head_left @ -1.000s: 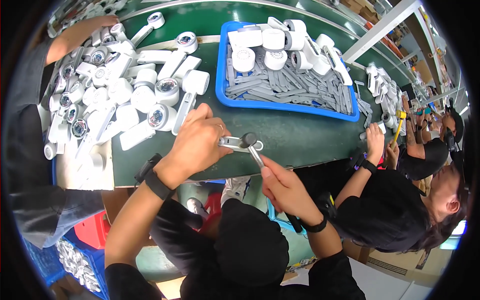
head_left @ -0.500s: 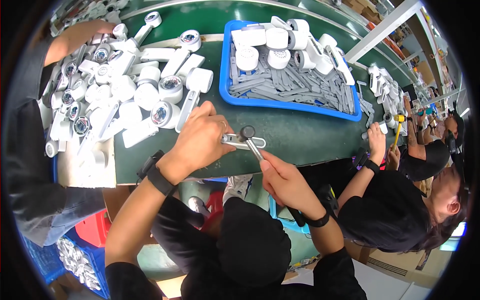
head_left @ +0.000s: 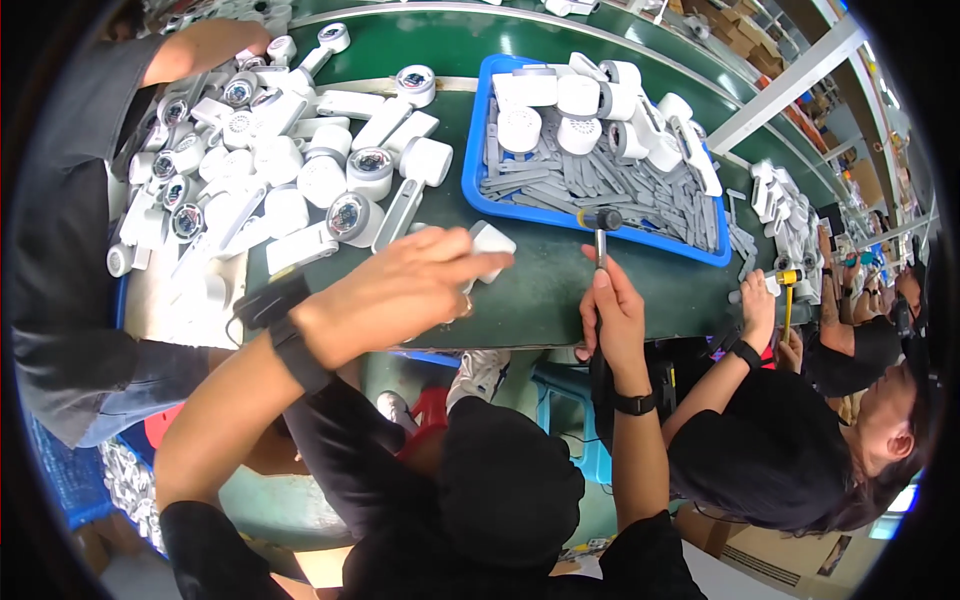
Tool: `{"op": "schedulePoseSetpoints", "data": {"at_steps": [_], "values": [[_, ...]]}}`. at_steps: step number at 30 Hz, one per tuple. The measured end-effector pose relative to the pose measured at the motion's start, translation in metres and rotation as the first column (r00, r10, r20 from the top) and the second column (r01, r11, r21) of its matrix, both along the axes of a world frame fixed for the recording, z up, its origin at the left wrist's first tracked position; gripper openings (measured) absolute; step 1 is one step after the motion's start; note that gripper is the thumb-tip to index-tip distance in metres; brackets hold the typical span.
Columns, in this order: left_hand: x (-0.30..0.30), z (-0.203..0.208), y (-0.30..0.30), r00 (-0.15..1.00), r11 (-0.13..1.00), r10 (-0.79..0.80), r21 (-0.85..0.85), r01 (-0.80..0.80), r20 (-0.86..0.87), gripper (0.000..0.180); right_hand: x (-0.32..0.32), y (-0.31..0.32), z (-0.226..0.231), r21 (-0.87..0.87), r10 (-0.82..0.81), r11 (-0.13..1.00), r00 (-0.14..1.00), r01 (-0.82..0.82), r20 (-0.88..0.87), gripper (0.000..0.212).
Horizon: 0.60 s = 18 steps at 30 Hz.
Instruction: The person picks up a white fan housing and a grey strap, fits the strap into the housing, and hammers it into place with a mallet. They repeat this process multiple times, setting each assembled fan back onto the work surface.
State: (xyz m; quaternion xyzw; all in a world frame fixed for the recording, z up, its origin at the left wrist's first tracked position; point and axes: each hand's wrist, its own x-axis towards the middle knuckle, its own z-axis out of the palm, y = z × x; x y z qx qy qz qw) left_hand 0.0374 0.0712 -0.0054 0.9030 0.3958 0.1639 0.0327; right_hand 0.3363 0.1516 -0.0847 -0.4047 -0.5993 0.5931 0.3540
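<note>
My left hand (head_left: pixel 400 283) is closed around a white handheld fan (head_left: pixel 492 240) above the green table. The fan's round end shows beyond my fingers, while its handle is mostly hidden by the hand. In my right hand (head_left: pixel 618 318) is a small mallet (head_left: pixel 600 222), gripped by its handle with the dark head up. That head is in front of the near rim of a blue tray (head_left: pixel 590 220). Grey strips (head_left: pixel 640 190) fill the tray, and several white fans (head_left: pixel 578 95) lie on top of them.
A large heap of white fans (head_left: pixel 270 165) covers the table's left side, with a cardboard sheet (head_left: pixel 190 310) at its edge. At the left, another person's arm (head_left: pixel 205 50) reaches over the heap. On the right, a co-worker's hand (head_left: pixel 758 305) is beside a yellow-headed hammer (head_left: pixel 788 277).
The mallet has risen off the fan and moved right, toward the tray. My left hand has turned the fan, so its handle with the slot no longer shows. The whole view has shifted slightly.
</note>
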Motion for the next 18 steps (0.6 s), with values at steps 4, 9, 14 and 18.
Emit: {"op": "schedulePoseSetpoints", "data": {"at_steps": [4,9,14,18], "values": [[-0.012,-0.02,-0.041,0.834,0.841,0.448,0.164,-0.516,0.322,0.037,0.001,-0.001,0.003,-0.052,-0.03,0.998,0.999,0.028,-0.044,0.044],[0.014,-0.045,-0.088,0.728,0.779,0.578,0.016,-0.627,0.369,0.058,-0.001,0.003,0.003,-0.05,-0.013,0.999,0.998,0.01,-0.061,0.046],[0.015,-0.069,-0.078,0.747,0.778,0.547,0.1,-0.621,0.377,0.04,-0.004,-0.008,0.015,-0.073,-0.045,0.996,0.997,0.041,-0.056,0.049],[0.001,-0.066,-0.066,0.782,0.796,0.524,0.131,-0.591,0.337,0.036,-0.02,-0.045,0.058,-0.144,0.137,0.981,0.99,-0.13,0.044,0.048]]}}
